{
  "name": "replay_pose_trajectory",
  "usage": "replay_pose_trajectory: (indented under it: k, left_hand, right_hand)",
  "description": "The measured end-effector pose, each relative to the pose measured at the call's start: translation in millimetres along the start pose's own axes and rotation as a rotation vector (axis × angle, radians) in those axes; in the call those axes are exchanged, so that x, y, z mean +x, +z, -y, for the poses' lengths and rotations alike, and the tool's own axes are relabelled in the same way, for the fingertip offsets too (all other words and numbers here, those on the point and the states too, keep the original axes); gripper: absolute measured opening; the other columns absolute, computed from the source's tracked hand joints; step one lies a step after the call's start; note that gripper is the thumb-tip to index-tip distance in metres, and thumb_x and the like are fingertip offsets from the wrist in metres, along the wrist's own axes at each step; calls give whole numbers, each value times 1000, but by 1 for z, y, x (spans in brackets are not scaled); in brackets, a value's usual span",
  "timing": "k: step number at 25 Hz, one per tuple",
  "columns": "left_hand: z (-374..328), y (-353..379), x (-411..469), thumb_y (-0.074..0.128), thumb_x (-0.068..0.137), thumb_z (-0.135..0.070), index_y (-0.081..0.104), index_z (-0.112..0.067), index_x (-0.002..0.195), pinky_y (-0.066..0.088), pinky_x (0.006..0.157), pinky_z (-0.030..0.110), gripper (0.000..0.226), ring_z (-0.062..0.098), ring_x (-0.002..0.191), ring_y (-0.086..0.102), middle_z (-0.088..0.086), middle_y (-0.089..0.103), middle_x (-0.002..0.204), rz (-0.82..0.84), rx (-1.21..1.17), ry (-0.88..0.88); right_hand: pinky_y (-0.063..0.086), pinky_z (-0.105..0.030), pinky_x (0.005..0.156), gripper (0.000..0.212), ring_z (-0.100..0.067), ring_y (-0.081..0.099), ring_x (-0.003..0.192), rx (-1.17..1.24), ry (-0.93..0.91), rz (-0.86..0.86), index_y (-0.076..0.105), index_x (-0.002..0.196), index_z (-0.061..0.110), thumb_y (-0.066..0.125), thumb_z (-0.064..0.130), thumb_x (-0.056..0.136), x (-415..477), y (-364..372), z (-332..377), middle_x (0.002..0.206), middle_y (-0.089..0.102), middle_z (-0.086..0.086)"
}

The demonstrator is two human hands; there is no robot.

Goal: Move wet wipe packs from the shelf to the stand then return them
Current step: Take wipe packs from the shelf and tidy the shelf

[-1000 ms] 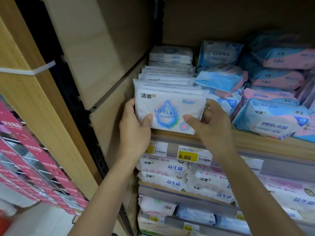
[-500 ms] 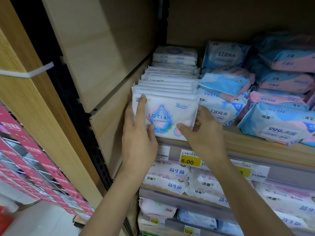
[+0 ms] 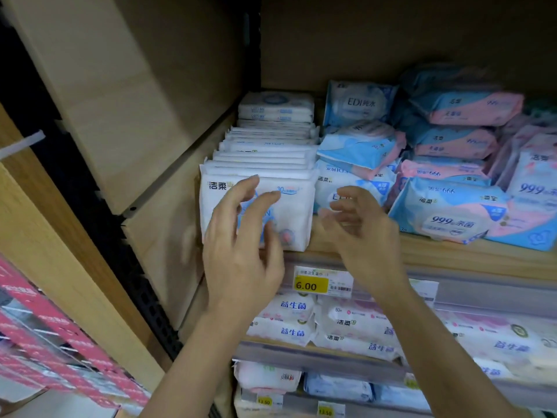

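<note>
both hands are empty. my left hand (image 3: 241,245) hovers in front of the front wet wipe pack (image 3: 295,212), fingers spread and loosely bent, gripping nothing. whether the fingertips touch the wrapper i can't tell, as there's some blur. my right hand (image 3: 358,233) is just beside the pack's right edge, fingers slack and curled round nothing.

that pack stands upright at the front edge of the shelf (image 3: 422,254), leading a tight row of white packs (image 3: 268,152) that runs to the rear, with a yellow price tag (image 3: 310,285) on the rail below. blue and pink packs (image 3: 446,212) are piled to the right, apart from my hands.

as for progress, the row looks full and nothing is being carried, so i judge that we're at one end of the cycle: either nothing has been lifted yet or the returning is nearly finished. the frame alone doesn't settle which. a pink rack (image 3: 45,342) at lower left may be the stand. i see no packs on it.
</note>
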State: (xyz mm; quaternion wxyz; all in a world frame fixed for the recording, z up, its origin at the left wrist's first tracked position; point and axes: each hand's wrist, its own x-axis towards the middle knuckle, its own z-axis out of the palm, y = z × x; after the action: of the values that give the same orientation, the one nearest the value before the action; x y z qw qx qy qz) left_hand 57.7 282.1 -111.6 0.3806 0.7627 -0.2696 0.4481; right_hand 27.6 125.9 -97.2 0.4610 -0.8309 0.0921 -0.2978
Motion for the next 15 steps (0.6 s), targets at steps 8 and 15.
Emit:
replay_pose_trajectory:
  k: [8,15]
  left_hand:
    - [-72,71,51,62,79,-19,46,-12,128,31,95,23,52,26,120,44,9,47,132,340,-169,-106]
    - [-82,129,83,67,72,-49,30,-6,139,33,99,47,88,41,126,34,27,36,136,366,286,-314]
  right_hand:
    - [46,-8,63,18,-2,60,70,37,-45,-201,60,91,27,62,10,86,6,-98,-10,78,65,14]
    - [46,-9,61,17,3,58,70,38,-98,-159,61,91,22,63,6,87,20,-158,-42,78,63,14]
